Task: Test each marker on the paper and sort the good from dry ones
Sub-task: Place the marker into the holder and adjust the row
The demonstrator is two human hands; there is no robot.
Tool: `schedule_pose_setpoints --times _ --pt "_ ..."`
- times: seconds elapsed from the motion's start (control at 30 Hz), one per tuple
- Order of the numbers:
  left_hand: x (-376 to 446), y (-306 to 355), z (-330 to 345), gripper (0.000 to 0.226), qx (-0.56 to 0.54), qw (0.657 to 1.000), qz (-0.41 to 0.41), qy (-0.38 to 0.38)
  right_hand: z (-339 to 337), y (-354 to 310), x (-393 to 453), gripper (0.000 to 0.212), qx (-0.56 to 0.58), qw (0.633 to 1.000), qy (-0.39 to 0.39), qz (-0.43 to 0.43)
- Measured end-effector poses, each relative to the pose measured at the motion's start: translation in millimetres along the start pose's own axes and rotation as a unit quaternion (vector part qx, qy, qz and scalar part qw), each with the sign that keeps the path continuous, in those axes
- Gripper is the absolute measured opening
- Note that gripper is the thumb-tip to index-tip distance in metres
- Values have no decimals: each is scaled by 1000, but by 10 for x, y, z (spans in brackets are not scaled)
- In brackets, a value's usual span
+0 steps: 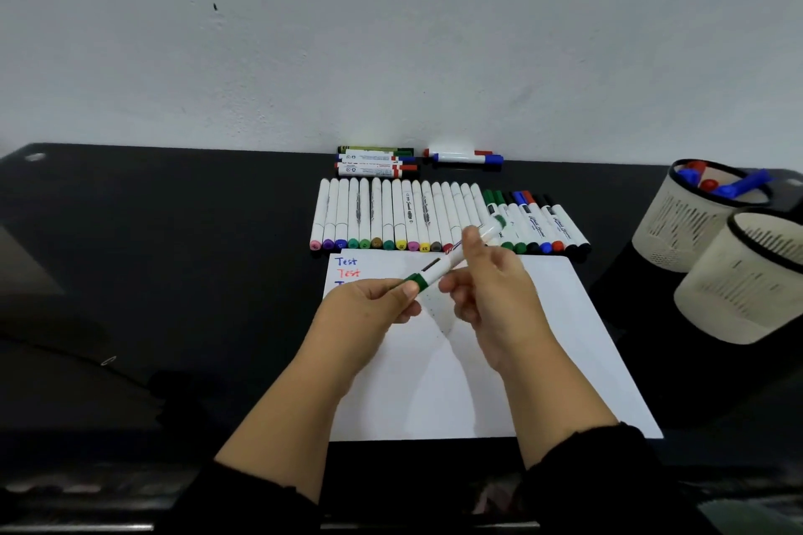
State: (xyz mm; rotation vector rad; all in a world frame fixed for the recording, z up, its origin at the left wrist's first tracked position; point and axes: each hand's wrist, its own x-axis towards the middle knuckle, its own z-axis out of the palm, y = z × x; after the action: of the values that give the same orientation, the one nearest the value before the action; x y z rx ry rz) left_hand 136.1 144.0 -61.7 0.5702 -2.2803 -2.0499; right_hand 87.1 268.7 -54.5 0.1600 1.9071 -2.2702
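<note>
Both hands grip the green marker (452, 258) over the paper (521, 361), left hand (373, 304) on its cap, right hand (491, 287) on the barrel; yank too hard and ink probably flicks onto the paper.

2 hands, 1 green marker (452, 258) held, 1 sheet of paper (543, 339), 2 mesh pen cups (678, 226), 2 "Test" words (346, 261) fully visible.

Marker row (434, 217) bounds paper (499, 361) at far edge; two cups (738, 256) crowd right; bare desk (174, 252) left.
</note>
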Motion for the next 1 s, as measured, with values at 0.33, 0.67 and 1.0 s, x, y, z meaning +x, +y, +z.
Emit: schedule_pose_setpoints --times 0.33,0.67,1.0 --pt "69 273 191 27 136 987 75 -30 -324 -115 58 38 -559 745 30 -363" --pt "508 737 902 41 124 983 98 -96 -1028 -742 480 31 -588 715 141 -349" --pt "1247 354 1650 58 517 829 204 -60 -1834 -1185 690 27 -520 757 233 -320"
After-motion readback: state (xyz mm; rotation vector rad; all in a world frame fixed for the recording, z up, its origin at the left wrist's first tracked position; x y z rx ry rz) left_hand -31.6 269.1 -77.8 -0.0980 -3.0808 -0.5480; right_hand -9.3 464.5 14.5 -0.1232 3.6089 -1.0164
